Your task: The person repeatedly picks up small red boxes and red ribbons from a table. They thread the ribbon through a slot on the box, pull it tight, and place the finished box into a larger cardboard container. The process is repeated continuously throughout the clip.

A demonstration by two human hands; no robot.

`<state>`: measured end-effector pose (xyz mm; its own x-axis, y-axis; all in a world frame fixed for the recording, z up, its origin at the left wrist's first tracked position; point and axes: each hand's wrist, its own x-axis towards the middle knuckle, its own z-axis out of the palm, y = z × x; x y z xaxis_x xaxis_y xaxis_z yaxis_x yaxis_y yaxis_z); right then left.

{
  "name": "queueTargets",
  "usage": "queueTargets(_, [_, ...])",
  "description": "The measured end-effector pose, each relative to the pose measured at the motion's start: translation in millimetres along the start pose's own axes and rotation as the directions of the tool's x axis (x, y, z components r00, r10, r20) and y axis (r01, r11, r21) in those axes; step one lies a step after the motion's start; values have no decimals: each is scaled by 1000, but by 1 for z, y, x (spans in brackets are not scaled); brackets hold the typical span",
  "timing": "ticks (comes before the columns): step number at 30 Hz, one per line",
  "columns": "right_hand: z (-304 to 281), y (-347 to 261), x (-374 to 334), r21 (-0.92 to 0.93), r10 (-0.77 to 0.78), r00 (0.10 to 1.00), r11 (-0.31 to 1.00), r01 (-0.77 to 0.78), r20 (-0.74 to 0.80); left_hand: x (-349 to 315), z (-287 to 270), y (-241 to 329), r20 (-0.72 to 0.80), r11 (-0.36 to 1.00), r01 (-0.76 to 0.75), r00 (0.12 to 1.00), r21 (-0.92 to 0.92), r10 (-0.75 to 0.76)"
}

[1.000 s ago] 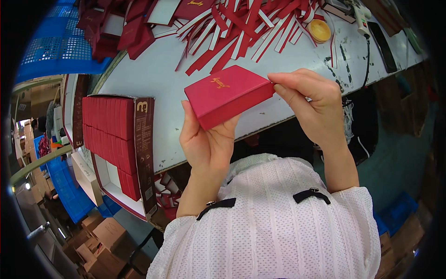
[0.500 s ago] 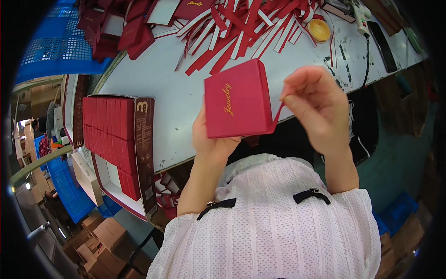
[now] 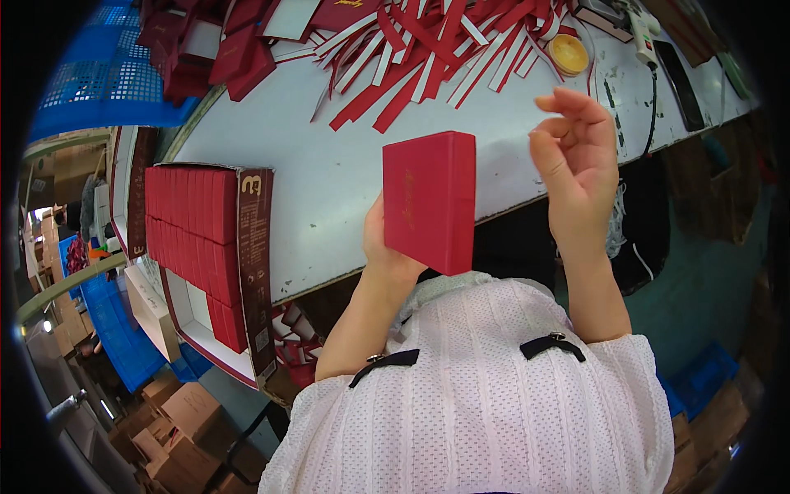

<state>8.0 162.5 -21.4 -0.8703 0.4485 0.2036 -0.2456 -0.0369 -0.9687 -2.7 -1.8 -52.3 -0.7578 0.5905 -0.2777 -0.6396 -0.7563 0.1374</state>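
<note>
Fingers of the right hand curved loosely, empty, right of the box the left hand held from behind, edge-work apparently underway, next needing a steady grip.

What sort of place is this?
Probably a box-making or packing workshop: a held red box, an open carton of red boxes, and loose red-and-white strips on the table.
</note>
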Motion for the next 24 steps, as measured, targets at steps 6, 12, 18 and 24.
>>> queueTargets(6, [10, 2, -26, 229, 428, 744, 767, -599, 513, 3, -22, 9, 51, 990, -106, 994, 94, 101])
queueTargets(12, [22, 15, -25, -193, 437, 628, 887, -419, 644, -8, -17, 17, 399, -151, -378, 754, 913, 523])
queueTargets(18, [40, 41, -6, -228, 414, 642, 907, -355, 646, -30, -19, 39, 155, 239, -202, 967, 950, 202])
queueTargets(24, [70, 61, 50, -462, -136, 854, 793, 398, 502, -73, -16, 57, 245, 65, -247, 969, 967, 42])
